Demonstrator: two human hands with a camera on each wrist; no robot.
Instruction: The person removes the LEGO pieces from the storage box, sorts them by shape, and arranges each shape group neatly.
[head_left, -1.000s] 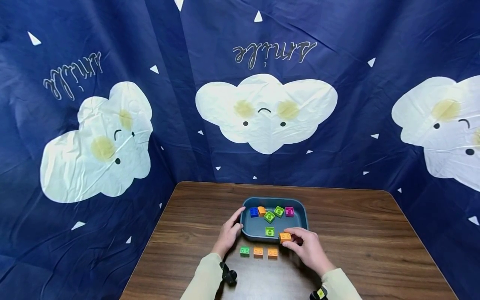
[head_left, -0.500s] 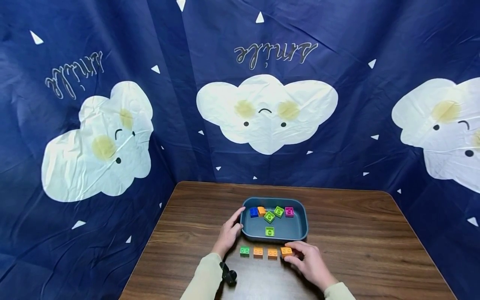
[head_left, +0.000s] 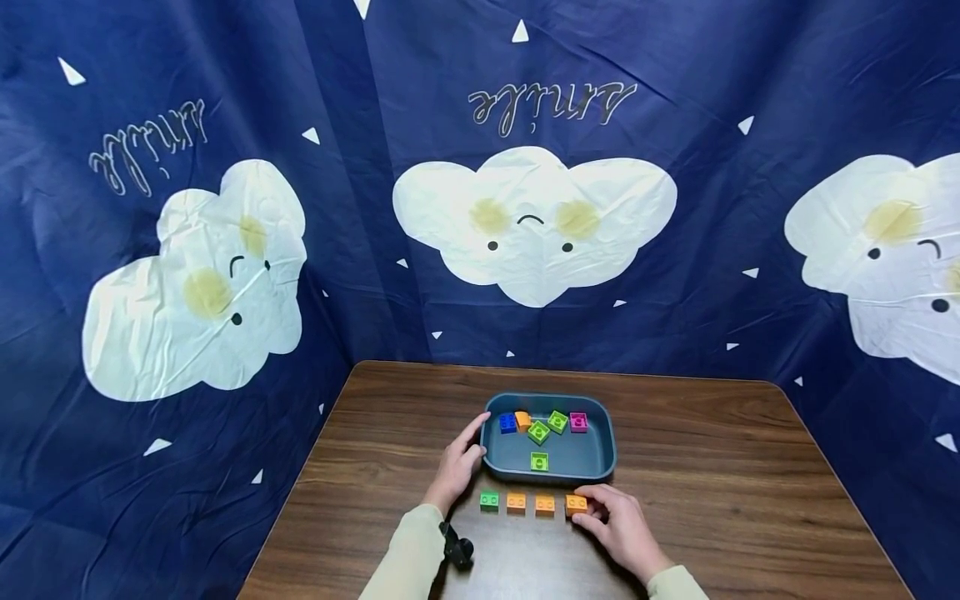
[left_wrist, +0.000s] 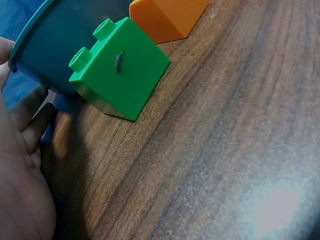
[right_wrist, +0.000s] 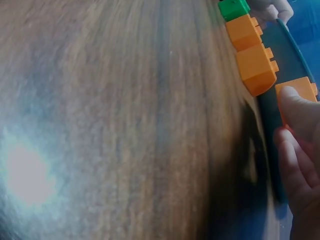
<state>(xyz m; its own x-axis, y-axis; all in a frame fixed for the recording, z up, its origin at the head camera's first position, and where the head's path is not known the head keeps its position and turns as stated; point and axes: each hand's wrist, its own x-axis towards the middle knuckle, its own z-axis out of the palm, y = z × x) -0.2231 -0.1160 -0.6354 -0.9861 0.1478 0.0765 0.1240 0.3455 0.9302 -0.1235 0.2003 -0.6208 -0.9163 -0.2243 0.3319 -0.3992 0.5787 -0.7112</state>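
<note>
My right hand (head_left: 622,527) pinches an orange two-stud toy brick (head_left: 575,505) between thumb and fingers, at the right end of a row in front of a dark blue-grey tray (head_left: 551,477). To its left in the row stand two orange bricks (head_left: 545,505) and a green brick (head_left: 489,502), studs up. In the right wrist view the thumb presses the near face of the held orange brick (right_wrist: 295,89). My left hand (head_left: 454,471) rests against the tray's left side, index finger and thumb at the rim. The green brick (left_wrist: 117,70) looms near it in the left wrist view.
Inside the tray lie a blue brick (head_left: 507,423), an orange brick (head_left: 522,421), several lime green bricks (head_left: 539,462) and a magenta brick (head_left: 578,422). A wooden table (head_left: 720,483) carries everything. Dark blue cloth (head_left: 360,250) with cloud prints hangs around its back and sides.
My right hand has brought the orange brick from the tray's front right rim toward me, down to the row's right end, then slightly right. My left hand has stayed at the tray.
</note>
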